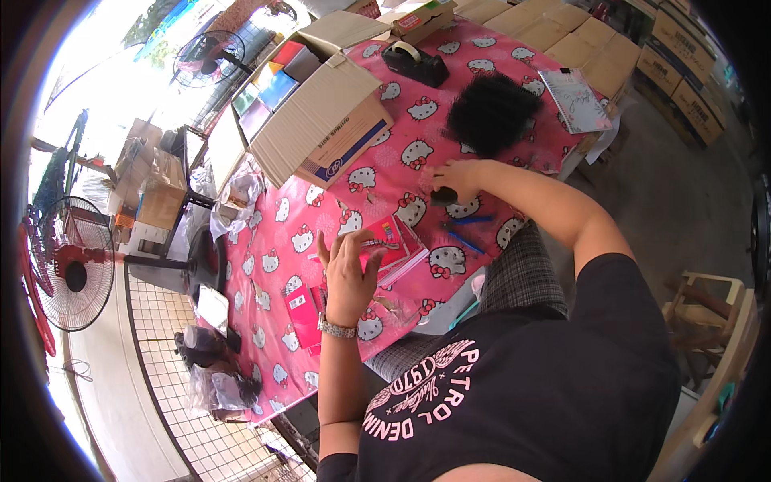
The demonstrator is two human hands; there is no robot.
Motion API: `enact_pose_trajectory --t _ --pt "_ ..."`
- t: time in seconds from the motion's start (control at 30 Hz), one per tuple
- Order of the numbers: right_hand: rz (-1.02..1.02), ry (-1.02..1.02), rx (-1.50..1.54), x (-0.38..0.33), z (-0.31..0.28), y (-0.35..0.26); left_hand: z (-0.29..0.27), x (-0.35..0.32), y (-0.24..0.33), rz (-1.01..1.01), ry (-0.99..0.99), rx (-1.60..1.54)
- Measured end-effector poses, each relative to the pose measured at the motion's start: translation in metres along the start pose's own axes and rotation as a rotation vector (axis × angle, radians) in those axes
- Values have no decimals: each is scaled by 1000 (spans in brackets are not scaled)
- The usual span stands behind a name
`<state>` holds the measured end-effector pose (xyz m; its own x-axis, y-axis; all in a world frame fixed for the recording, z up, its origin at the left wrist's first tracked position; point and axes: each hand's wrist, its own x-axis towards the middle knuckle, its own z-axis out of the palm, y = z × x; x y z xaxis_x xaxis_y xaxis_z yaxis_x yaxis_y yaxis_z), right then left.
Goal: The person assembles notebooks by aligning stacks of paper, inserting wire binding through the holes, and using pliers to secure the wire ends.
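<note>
Nearest: pink booklet (pixel 302 318) flat on the pink cat-print tabletop (pixel 277 261), just beside the left wrist. Left hand (pixel 350 269) is over the near edge of a stack of pink notebooks (pixel 395 245); grip open, fingers spread, nothing visibly held. Contact with the stack: can't tell from this angle. The stack is fanned, page edges showing, dark spiral binding visible near the fingers. Two blue pens (pixel 467 241) lie to the right of it, apart from the stack. Right hand (pixel 459 178) is past the pens, fingers curled over a small dark object (pixel 443 195); partly covered, so can't tell if that grip is closed on it. Progress, my read: mid-handling. Notebooks are out on the tabletop, not squared up; the bristly black pile (pixel 493 112) just beyond the right hand looks like plenty of unused stock. Finished count not readable. Farther: open carton (pixel 341 120) with colourful flat items inside, black tape dispenser (pixel 415 66), floral-cover notebook (pixel 575 100) at the right edge, stacked boxes (pixel 683 80) behind.
</note>
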<state>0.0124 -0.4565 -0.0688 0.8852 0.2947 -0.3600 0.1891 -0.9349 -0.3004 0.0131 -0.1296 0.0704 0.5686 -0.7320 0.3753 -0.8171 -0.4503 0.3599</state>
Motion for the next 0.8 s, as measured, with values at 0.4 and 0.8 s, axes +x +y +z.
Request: enact_pose_trajectory --t 0.4,0.8 --pt "-347 85 1362 -30 -94 -96 -1 -10 -18 -103 112 118" --pt "-472 85 1272 -33 -106 -131 -2 -1 -20 -137 81 106"
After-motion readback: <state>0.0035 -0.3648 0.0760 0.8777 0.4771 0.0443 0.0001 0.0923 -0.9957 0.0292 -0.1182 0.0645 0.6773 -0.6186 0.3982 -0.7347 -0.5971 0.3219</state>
